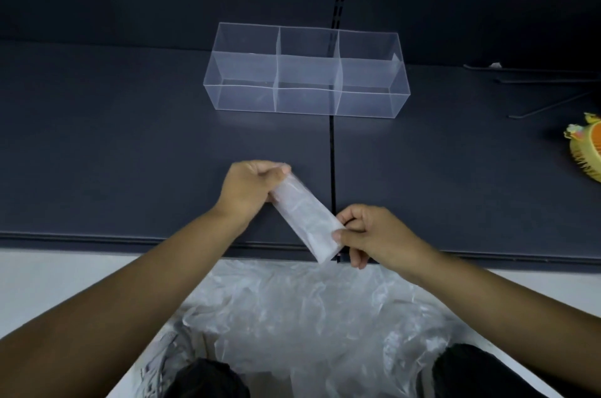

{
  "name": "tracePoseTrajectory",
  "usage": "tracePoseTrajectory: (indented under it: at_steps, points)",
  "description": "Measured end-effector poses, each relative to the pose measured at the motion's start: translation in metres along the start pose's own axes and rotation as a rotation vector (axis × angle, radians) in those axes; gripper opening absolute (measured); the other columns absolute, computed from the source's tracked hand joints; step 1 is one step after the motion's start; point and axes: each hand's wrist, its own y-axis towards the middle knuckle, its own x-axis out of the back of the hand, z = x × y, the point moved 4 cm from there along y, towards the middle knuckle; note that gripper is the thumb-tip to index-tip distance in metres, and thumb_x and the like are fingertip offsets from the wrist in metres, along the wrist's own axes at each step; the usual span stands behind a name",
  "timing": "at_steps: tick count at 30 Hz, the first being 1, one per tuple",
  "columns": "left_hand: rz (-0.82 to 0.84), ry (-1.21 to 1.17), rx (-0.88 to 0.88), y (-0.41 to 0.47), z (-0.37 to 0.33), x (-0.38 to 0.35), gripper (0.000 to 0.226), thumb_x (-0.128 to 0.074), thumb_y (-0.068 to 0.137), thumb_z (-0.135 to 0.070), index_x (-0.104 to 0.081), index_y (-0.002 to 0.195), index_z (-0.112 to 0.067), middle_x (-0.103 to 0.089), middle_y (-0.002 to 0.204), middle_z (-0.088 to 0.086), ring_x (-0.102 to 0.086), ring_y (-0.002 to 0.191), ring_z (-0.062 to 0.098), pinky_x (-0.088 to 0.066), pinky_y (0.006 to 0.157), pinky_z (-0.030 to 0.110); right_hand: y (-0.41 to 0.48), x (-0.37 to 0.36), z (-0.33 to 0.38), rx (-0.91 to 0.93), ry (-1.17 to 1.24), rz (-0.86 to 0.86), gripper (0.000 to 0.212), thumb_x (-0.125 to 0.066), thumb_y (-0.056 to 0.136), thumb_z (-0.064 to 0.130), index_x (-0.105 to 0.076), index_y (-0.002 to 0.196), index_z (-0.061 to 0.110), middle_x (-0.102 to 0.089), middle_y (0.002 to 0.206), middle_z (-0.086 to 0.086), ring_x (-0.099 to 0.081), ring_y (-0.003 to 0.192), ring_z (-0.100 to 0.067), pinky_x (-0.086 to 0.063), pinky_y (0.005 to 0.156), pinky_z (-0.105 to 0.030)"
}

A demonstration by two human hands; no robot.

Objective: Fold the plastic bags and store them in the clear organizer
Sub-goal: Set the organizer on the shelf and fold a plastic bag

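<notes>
A folded plastic bag (pixel 304 215), a narrow translucent white strip, is held slantwise over the front edge of the dark shelf. My left hand (pixel 250 189) pinches its upper far end. My right hand (pixel 370 235) pinches its lower near end. The clear organizer (pixel 305 72) stands farther back on the shelf, a long box with dividers, and all its compartments look bare. A heap of loose crumpled plastic bags (pixel 309 316) lies below my arms, near my knees.
The dark shelf (pixel 130 137) has a seam running front to back just right of the bag. A yellow and orange toy-like object (pixel 585 150) sits at the right edge. Thin metal rods (pixel 536 79) lie at the back right. Pale floor shows below the shelf edge.
</notes>
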Motion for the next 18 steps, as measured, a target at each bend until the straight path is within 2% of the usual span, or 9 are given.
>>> tracePoseTrajectory:
  at_steps: [3, 5, 6, 8, 10, 12, 15, 17, 18]
  points:
    - [-0.124, 0.076, -0.144, 0.009, -0.008, 0.017, 0.021, -0.060, 0.093, -0.004, -0.068, 0.112, 0.002, -0.070, 0.091, 0.011, -0.064, 0.075, 0.017, -0.057, 0.078, 0.031, -0.003, 0.001, -0.001, -0.029, 0.047, -0.004, 0.005, -0.061, 0.091, 0.006, -0.060, 0.096, 0.006, -0.072, 0.073, -0.006, -0.063, 0.051, -0.015, -0.047, 0.049, -0.024]
    - [-0.229, 0.349, -0.457, -0.006, -0.018, 0.024, 0.025, -0.056, 0.096, -0.009, -0.066, 0.118, -0.004, -0.070, 0.102, 0.005, -0.065, 0.088, 0.015, -0.052, 0.086, 0.024, -0.004, 0.001, -0.001, -0.047, 0.079, 0.004, 0.008, -0.061, 0.090, 0.005, -0.059, 0.098, 0.006, -0.073, 0.076, -0.007, -0.066, 0.056, -0.017, -0.048, 0.050, -0.023]
    - [-0.205, 0.513, -0.641, -0.020, -0.018, 0.019, 0.027, -0.055, 0.096, -0.014, -0.066, 0.119, -0.007, -0.069, 0.109, 0.004, -0.063, 0.097, 0.015, -0.048, 0.092, 0.025, -0.004, 0.001, -0.001, -0.056, 0.093, 0.009, 0.009, -0.062, 0.090, 0.005, -0.059, 0.099, 0.006, -0.073, 0.077, -0.007, -0.067, 0.059, -0.018, -0.048, 0.050, -0.023]
    - [0.059, 0.702, -0.846, -0.053, -0.004, -0.002, 0.040, -0.054, 0.092, -0.030, -0.063, 0.125, -0.009, -0.065, 0.124, 0.005, -0.055, 0.114, 0.015, -0.039, 0.102, 0.024, -0.005, 0.000, 0.000, -0.071, 0.107, 0.018, 0.011, -0.062, 0.090, 0.007, -0.058, 0.100, 0.006, -0.074, 0.078, -0.008, -0.069, 0.063, -0.020, -0.049, 0.051, -0.022]
    - [0.309, 0.833, -0.869, -0.077, 0.018, -0.017, 0.062, -0.058, 0.086, -0.048, -0.056, 0.133, -0.008, -0.057, 0.136, 0.006, -0.047, 0.128, 0.015, -0.030, 0.109, 0.020, -0.006, 0.000, 0.002, -0.088, 0.114, 0.025, 0.013, -0.063, 0.090, 0.009, -0.058, 0.102, 0.007, -0.074, 0.077, -0.007, -0.070, 0.065, -0.019, -0.050, 0.052, -0.021]
    - [0.362, 0.945, -0.886, -0.085, 0.033, -0.022, 0.072, -0.068, 0.080, -0.049, -0.054, 0.134, -0.003, -0.052, 0.140, 0.009, -0.045, 0.133, 0.020, -0.029, 0.111, 0.028, -0.008, 0.000, 0.005, -0.122, 0.153, 0.027, 0.017, -0.064, 0.090, 0.011, -0.057, 0.106, 0.008, -0.073, 0.076, -0.007, -0.070, 0.066, -0.018, -0.051, 0.054, -0.021]
    - [0.284, 0.897, -0.904, -0.082, 0.032, -0.023, 0.058, -0.083, 0.074, -0.018, -0.062, 0.126, -0.002, -0.060, 0.131, 0.009, -0.056, 0.123, 0.024, -0.042, 0.104, 0.036, -0.017, 0.003, 0.012, -0.168, 0.323, 0.036, 0.022, -0.062, 0.091, 0.011, -0.056, 0.111, 0.008, -0.072, 0.076, -0.007, -0.071, 0.067, -0.021, -0.051, 0.053, -0.022]
    - [0.260, 0.780, -0.846, -0.079, 0.028, -0.023, 0.047, -0.075, 0.078, -0.002, -0.065, 0.123, -0.010, -0.067, 0.122, 0.002, -0.063, 0.113, 0.017, -0.050, 0.096, 0.027, -0.024, 0.006, 0.026, -0.117, 0.365, 0.048, 0.022, -0.062, 0.091, 0.012, -0.057, 0.112, 0.011, -0.073, 0.075, -0.005, -0.071, 0.065, -0.022, -0.050, 0.050, -0.022]
    - [0.260, 0.716, -0.784, -0.078, 0.026, -0.021, 0.041, -0.069, 0.083, -0.001, -0.066, 0.121, -0.016, -0.071, 0.111, -0.005, -0.065, 0.102, 0.008, -0.051, 0.087, 0.022, -0.025, 0.009, 0.033, -0.056, 0.309, 0.022, 0.024, -0.063, 0.090, 0.012, -0.056, 0.113, 0.014, -0.073, 0.079, -0.003, -0.070, 0.063, -0.021, -0.049, 0.049, -0.021]
